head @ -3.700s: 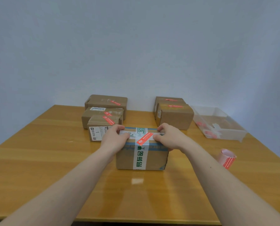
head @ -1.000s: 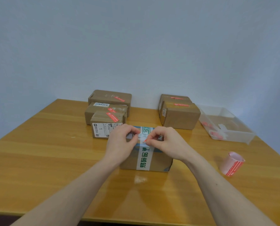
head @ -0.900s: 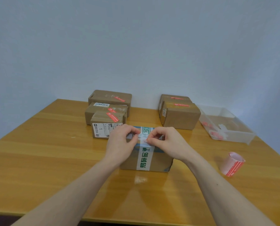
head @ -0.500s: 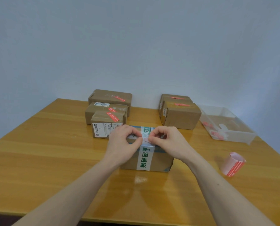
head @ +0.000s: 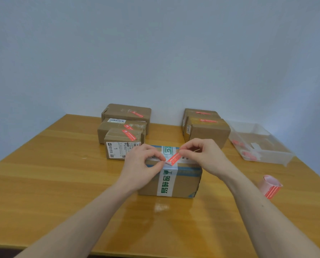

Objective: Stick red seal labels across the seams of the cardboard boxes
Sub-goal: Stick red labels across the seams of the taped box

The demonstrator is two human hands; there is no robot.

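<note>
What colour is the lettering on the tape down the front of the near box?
Green on white tape, clearest in the head view.

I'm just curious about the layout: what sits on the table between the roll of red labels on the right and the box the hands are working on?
Nothing: in the head view, bare table separates the label roll from the box; only the right forearm crosses above.

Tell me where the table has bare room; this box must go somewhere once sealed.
The left side of the table is bare, from the three stacked boxes to the near edge. A bare strip runs between those and the two boxes. The right is crowded: plastic bin, label roll.
</note>
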